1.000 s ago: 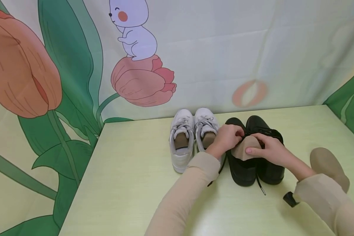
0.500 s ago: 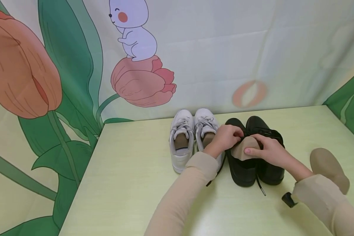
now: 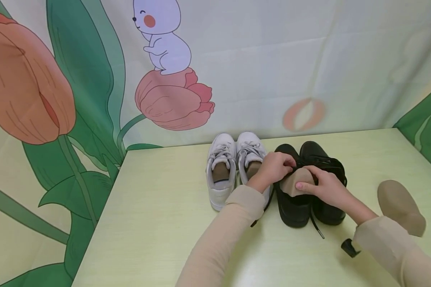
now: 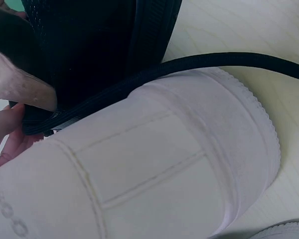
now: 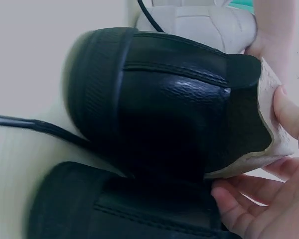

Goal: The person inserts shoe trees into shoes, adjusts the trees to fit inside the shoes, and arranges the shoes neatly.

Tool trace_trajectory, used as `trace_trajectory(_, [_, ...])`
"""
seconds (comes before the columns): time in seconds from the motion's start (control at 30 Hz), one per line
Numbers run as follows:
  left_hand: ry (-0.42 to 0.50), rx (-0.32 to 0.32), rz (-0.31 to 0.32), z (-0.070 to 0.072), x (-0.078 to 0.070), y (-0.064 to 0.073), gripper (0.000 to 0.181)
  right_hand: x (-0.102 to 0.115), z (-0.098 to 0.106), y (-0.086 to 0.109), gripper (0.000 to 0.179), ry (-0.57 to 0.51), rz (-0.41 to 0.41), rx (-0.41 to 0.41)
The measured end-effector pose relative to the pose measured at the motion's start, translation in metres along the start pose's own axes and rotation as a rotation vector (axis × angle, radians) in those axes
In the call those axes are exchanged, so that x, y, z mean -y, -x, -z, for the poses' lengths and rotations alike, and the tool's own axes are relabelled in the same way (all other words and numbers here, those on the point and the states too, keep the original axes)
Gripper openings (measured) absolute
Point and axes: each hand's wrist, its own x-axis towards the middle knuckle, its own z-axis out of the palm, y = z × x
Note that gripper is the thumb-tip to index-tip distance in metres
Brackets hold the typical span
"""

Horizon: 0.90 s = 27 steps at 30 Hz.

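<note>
Two black lace-up shoes stand side by side, toes toward the wall; one is the left black shoe (image 3: pixel 294 211), the other the right black shoe (image 3: pixel 329 211). My left hand (image 3: pixel 274 167) grips the left black shoe near its laced opening, fingers curled at the edge. A beige shoe insert (image 3: pixel 295 181) sits part way in that opening, its front end hidden inside. My right hand (image 3: pixel 325 186) holds the insert's rear end, thumb on the near face and fingers beyond it. The right wrist view shows the insert's hollow, uneven rim (image 5: pixel 276 144) sticking out past the heel.
White sneakers (image 3: pixel 220 195) with beige inserts inside stand left of the black pair, under my left wrist. Another beige insert (image 3: pixel 400 205) lies on the table at right. A loose black lace (image 3: pixel 317 226) trails behind the shoes. A printed cloth (image 3: pixel 251 71) hangs behind the table.
My right hand and the insert have shifted slightly left and nearer to me, and the left black shoe has moved a touch. My left hand has barely moved.
</note>
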Motion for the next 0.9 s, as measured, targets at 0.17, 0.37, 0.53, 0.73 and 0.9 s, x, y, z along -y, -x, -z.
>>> trace_trajectory(0.17, [0.019, 0.005, 0.005, -0.0004, 0.0005, 0.0001, 0.012, 0.0006, -0.0045, 0.0012, 0.067, 0.006, 0.005, -0.020])
trace_trajectory(0.37, [0.027, 0.008, 0.015, 0.0004, -0.0003, 0.0010, 0.011, 0.0003, -0.0051, 0.0009, 0.068, 0.014, -0.010, -0.031])
trace_trajectory(0.53, [0.023, 0.007, 0.016, -0.0007, 0.0004, 0.0009, 0.011, 0.0005, -0.0062, 0.0014, 0.069, 0.014, -0.021, -0.053])
trace_trajectory(0.73, [0.017, 0.001, 0.012, -0.0013, 0.0012, 0.0005, 0.010, 0.0008, -0.0101, 0.0008, 0.063, 0.026, 0.004, -0.116])
trace_trajectory(0.9, [0.018, -0.003, 0.015, 0.0000, 0.0009, 0.0006, 0.010, 0.0010, -0.0098, 0.0006, 0.063, 0.054, 0.015, -0.134])
